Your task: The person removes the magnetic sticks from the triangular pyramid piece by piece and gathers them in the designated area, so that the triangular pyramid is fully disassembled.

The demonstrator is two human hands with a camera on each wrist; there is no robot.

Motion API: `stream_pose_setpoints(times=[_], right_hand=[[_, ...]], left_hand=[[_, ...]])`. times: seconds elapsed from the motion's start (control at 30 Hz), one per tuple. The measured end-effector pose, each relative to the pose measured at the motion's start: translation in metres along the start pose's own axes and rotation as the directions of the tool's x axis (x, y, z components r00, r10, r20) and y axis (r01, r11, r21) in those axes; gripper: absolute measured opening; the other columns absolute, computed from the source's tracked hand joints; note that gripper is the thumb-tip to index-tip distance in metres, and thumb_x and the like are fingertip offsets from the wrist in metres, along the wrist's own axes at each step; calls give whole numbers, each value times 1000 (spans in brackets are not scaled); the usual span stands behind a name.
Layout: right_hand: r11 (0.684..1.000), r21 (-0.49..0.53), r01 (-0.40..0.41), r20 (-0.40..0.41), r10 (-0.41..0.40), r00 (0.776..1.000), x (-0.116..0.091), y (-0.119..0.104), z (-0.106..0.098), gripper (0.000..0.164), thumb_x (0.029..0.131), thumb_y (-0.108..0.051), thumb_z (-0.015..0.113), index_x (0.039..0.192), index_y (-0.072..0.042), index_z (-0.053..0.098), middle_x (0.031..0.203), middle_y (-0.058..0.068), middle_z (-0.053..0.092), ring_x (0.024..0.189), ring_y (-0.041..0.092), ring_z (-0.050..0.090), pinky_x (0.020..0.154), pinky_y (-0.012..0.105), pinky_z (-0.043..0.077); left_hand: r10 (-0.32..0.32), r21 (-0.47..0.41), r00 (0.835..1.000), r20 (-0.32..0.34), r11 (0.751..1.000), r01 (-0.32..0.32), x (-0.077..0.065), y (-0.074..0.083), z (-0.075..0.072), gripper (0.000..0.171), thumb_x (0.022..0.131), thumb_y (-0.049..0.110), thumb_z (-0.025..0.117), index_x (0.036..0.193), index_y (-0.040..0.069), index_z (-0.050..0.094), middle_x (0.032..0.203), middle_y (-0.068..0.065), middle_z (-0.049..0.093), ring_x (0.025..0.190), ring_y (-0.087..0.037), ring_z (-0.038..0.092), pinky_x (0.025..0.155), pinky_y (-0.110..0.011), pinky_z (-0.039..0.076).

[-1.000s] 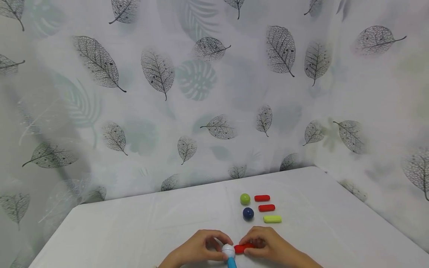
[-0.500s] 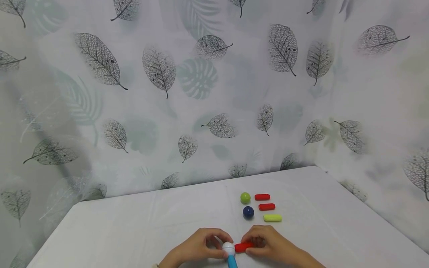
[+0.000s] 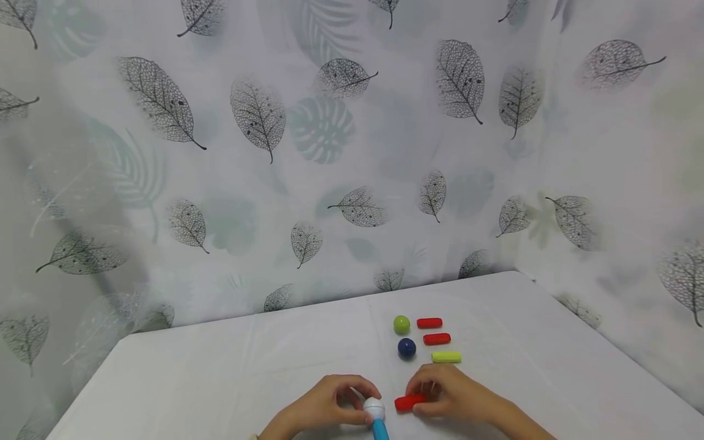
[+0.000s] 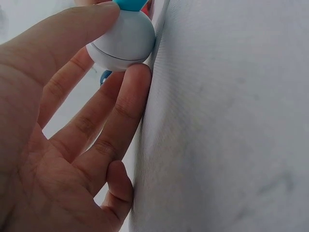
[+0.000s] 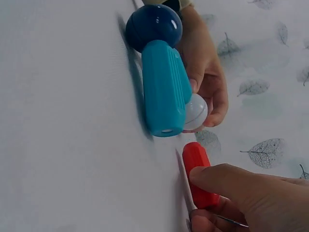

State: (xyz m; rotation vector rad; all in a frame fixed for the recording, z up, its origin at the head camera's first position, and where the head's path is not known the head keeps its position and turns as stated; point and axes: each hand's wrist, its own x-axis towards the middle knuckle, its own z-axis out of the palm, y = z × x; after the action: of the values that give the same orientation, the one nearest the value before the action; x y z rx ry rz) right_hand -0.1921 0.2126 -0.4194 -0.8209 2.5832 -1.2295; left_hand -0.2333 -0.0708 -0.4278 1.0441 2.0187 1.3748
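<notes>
My left hand (image 3: 321,408) holds a white ball (image 4: 124,41) between thumb and fingertips, down against the table. Teal rods (image 5: 163,92) lie next to that ball, and a dark blue ball (image 5: 154,28) sits at the far end of one of them. To the right, my right hand (image 3: 459,400) pinches a short red rod (image 5: 199,176) between thumb and fingers, one end pointing toward the white ball. A small gap separates the red rod from the white ball in the head view. My right fingers partly cover the rod's other end.
Beyond my hands lie a green ball (image 3: 401,324), another dark blue ball (image 3: 407,348), two red rods (image 3: 429,323) and a yellow-green rod (image 3: 446,357). A white cloth covers the table (image 3: 220,366). A leaf-printed curtain (image 3: 363,153) hangs behind.
My right hand has drawn the red rod to the right, away from the white ball it was up against. The left hand keeps its hold in nearly the same place.
</notes>
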Motion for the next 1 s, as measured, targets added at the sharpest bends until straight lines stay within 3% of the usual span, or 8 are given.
stream_pose_setpoints(times=[0.57, 1.0], right_hand=[[998, -35, -53, 83, 56, 995, -14, 5, -42, 11, 83, -16, 75, 92, -17, 68, 84, -11, 63, 72, 4, 57, 66, 22, 52], [995, -67, -76, 58, 80, 995, -21, 14, -58, 13, 84, -12, 74, 94, -12, 66, 86, -9, 61, 70, 5, 56, 64, 22, 52]], left_hand=[[39, 17, 999, -1, 999, -39, -1, -2, 0, 25, 87, 17, 73, 112, 12, 69, 102, 7, 67, 80, -1, 61, 78, -19, 47], [48, 9, 999, -2, 999, -48, -2, -1, -1, 25, 87, 16, 73, 112, 12, 68, 102, 5, 67, 80, -1, 61, 78, -19, 47]])
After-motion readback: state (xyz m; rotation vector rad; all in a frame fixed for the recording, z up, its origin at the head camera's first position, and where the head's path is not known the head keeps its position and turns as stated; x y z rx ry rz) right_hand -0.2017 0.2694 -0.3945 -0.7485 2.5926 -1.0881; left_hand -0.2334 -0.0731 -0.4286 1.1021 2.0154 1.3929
